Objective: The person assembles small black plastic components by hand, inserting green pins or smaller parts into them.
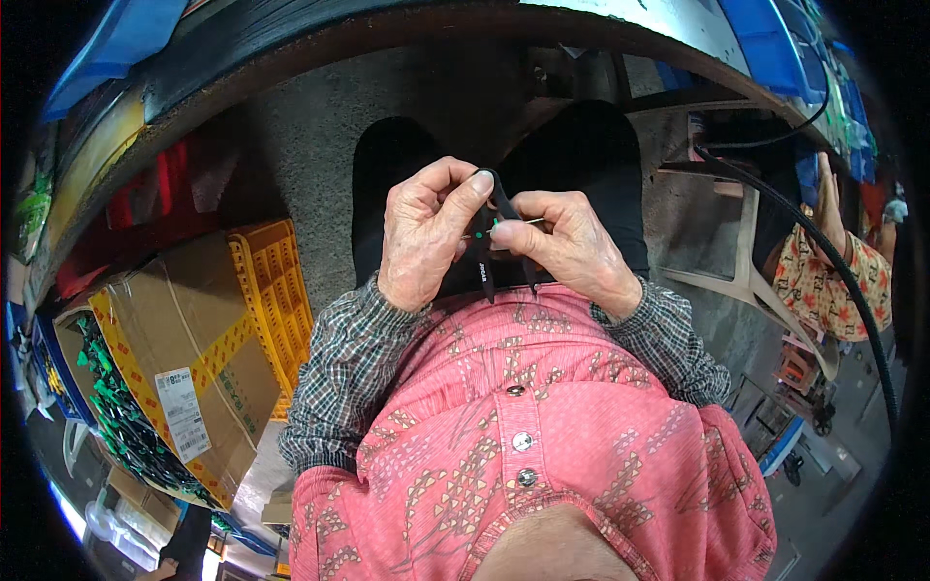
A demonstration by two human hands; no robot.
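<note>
Above my lap, my left hand [431,228] pinches the bent top of a narrow black strap [486,254] between thumb and finger. The strap hangs in a loop, its two ends pointing down toward my pink patterned top. Opposite it, my right hand [576,242] is closed, with thumb and forefinger pressed together on the other side of the strap. A thin metal pin [536,222] sticks out by the right fingers. Small green bits [479,235] show between the two hands; their exact shape is too small to tell.
A cardboard box [194,320] full of green-and-black pieces [116,407] stands at my left, beside a yellow-orange plastic crate [273,300]. The workbench edge [387,31] curves across the far side. At right are a black cable [775,194], a pale chair [741,281] and a seated co-worker [833,281].
</note>
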